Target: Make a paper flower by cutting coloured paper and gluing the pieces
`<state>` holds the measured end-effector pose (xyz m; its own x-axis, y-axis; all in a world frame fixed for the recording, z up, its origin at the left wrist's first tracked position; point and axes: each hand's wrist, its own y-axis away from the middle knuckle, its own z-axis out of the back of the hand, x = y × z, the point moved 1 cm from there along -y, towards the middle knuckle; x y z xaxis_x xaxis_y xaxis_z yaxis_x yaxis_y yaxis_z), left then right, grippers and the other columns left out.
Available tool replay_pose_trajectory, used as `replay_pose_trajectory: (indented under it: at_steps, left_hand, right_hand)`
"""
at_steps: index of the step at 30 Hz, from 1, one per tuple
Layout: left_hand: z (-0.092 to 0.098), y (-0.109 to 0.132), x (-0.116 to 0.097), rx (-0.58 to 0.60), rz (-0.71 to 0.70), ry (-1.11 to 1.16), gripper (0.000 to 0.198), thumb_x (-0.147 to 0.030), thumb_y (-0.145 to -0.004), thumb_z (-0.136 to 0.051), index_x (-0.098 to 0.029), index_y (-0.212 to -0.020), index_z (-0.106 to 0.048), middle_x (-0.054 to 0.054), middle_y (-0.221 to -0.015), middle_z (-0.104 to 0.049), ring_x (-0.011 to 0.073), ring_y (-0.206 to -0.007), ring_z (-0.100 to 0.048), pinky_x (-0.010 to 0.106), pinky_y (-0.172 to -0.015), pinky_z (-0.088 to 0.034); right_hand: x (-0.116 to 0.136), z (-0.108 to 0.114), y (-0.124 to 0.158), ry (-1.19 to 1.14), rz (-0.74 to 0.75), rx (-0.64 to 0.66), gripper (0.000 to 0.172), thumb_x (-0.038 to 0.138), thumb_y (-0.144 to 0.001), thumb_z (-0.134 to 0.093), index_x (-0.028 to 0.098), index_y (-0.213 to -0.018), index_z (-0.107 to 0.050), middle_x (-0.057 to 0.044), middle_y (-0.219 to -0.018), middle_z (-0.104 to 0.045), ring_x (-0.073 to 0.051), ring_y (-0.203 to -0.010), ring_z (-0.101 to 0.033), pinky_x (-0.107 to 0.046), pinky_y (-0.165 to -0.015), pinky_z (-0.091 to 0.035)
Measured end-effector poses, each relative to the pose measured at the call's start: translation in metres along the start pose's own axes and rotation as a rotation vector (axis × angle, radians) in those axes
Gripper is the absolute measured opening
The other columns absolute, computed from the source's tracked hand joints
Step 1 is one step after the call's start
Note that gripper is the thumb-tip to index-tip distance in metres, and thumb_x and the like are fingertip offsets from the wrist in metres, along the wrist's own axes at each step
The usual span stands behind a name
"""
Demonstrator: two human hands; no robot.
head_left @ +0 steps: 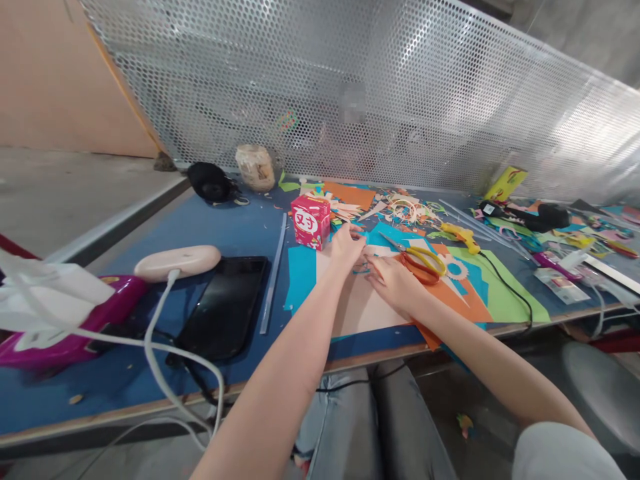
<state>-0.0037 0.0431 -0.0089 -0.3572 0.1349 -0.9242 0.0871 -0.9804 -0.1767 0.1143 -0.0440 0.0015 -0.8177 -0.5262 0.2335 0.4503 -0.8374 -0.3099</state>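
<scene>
Over a pale sheet of paper [367,310], my left hand [347,247] has its fingers curled in a pinch. My right hand [394,279] is beside it, thumb and fingers pressed together. A small, thin blue paper strip [361,268] shows between the two hands, at my right fingertips. What my left fingers hold is too small to make out. Just right of my hands lie scissors with yellow and orange handles [425,263], resting on orange paper [463,303] and blue sheets. A white gear-shaped paper cutout [456,268] lies beside them.
A pink box [311,222] stands behind my left hand. To the left are a black phone [225,307], a clear stick [274,277] and a white cabled device [177,263]. A yellow glue gun [460,235] and paper scraps [405,208] lie farther back, before a perforated metal screen [320,87].
</scene>
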Motion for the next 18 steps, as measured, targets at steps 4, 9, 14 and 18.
replay_pose_trajectory:
  at_steps: [4,9,14,18]
  left_hand:
    - [0.001,0.001,-0.002,0.003,-0.002,-0.017,0.016,-0.009,-0.066,-0.058,-0.015,-0.080,-0.058,0.004,-0.076,-0.066,0.0150,-0.075,-0.064,0.024,-0.072,-0.049]
    - [0.001,0.001,-0.001,0.010,0.015,-0.011,0.017,-0.010,-0.067,-0.057,-0.015,-0.083,-0.058,0.004,-0.075,-0.066,0.0150,-0.074,-0.064,0.024,-0.070,-0.048]
    - [0.003,0.002,-0.002,0.022,0.014,-0.048,0.017,-0.011,-0.067,-0.058,-0.015,-0.084,-0.058,0.005,-0.078,-0.067,0.0146,-0.073,-0.063,0.022,-0.066,-0.048]
    - [0.003,0.003,-0.004,0.014,0.016,-0.064,0.017,-0.010,-0.067,-0.058,-0.014,-0.084,-0.058,0.005,-0.078,-0.067,0.0146,-0.075,-0.063,0.022,-0.068,-0.047]
  right_hand:
    - [-0.002,0.001,-0.001,0.090,-0.062,-0.086,0.045,0.023,-0.081,-0.050,0.009,-0.123,-0.044,-0.018,-0.120,-0.054,-0.027,-0.114,-0.048,-0.046,-0.098,-0.034]
    - [0.002,-0.005,0.001,0.150,-0.021,-0.010,0.043,0.025,-0.081,-0.049,0.007,-0.121,-0.045,-0.017,-0.116,-0.058,-0.027,-0.117,-0.046,-0.051,-0.106,-0.018]
    - [-0.001,0.002,0.000,0.072,0.037,-0.096,0.040,0.022,-0.082,-0.046,0.014,-0.121,-0.045,-0.012,-0.117,-0.059,-0.021,-0.112,-0.050,-0.045,-0.106,-0.021]
    - [-0.016,0.006,-0.006,0.097,-0.095,-0.118,0.038,0.015,-0.079,-0.048,0.014,-0.117,-0.048,-0.012,-0.112,-0.061,-0.023,-0.108,-0.053,-0.044,-0.102,-0.029]
